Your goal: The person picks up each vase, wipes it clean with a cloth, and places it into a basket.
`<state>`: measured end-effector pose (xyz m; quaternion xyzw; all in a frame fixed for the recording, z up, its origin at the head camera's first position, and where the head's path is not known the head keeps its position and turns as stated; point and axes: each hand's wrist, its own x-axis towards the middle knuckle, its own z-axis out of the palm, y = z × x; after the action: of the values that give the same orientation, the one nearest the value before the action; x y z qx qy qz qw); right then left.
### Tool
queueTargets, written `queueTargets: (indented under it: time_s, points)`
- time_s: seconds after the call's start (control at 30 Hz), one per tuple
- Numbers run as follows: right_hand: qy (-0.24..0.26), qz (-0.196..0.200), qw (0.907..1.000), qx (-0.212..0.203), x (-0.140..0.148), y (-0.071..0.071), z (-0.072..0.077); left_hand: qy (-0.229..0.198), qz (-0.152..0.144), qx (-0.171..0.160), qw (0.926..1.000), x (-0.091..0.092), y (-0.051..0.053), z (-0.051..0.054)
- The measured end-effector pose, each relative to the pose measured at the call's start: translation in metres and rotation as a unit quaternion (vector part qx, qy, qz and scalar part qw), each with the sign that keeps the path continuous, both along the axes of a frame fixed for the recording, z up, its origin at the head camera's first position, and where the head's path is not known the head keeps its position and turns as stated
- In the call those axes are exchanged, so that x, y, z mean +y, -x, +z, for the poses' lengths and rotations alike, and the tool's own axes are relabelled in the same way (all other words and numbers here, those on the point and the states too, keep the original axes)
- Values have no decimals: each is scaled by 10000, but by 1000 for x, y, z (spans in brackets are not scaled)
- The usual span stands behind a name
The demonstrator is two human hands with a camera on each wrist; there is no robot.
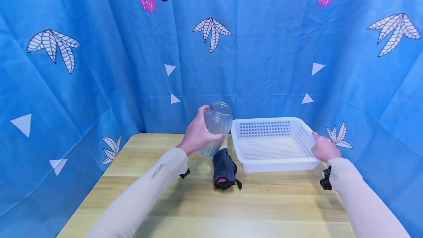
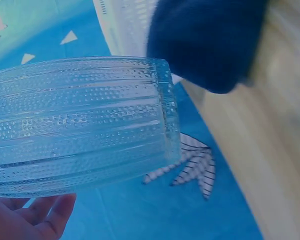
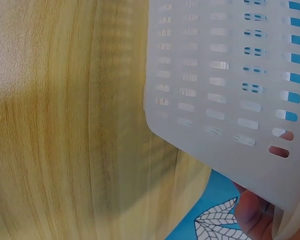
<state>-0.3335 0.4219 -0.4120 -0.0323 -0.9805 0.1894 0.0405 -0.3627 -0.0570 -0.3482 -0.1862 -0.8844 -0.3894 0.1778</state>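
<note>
My left hand (image 1: 199, 134) grips a clear glass vase (image 1: 219, 122) around its side, with the vase tilted and its mouth upward. In the left wrist view the vase (image 2: 85, 125) shows ribs and a dotted texture. Just below and beside it lies a dark folded fabric bundle (image 1: 223, 168) with black trim, a black cord and a bit of pink at one end. My right hand (image 1: 325, 147) holds the right rim of a white plastic basket (image 1: 274, 165), fingers curled about the edge. The right wrist view shows the slotted basket wall (image 3: 205, 100) close up.
A light wooden table (image 1: 274, 205) carries the bundle. Blue patterned curtains (image 1: 264, 65) stand behind the table and along both sides.
</note>
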Motion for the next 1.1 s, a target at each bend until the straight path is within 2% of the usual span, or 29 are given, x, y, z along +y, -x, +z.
queueTargets:
  time_s: [0.3, 0.5, 0.73, 0.9, 1.0, 1.1]
  points:
    - [-91, -108, 9997, 188, 8, -1, -7, 619, -544, 176, 9964, 57, 13, 30]
    - [-96, -94, 9991, 390, 10, -3, -7, 1252, -849, 258, 9882, 97, 22, 46]
    - [-65, -154, 9990, 414, 7, -4, -5, 2164, -924, 524, 9705, 140, 34, 51]
    - [-57, -177, 9987, 479, 4, -5, -3, 2837, -878, 679, 9525, 169, 41, 53]
    - [2, -183, 9985, 526, -1, -4, -3, 3174, -823, 720, 9420, 184, 45, 50]
    - [49, -200, 9983, 553, -6, -2, -3, 3525, -757, 656, 9304, 197, 49, 42]
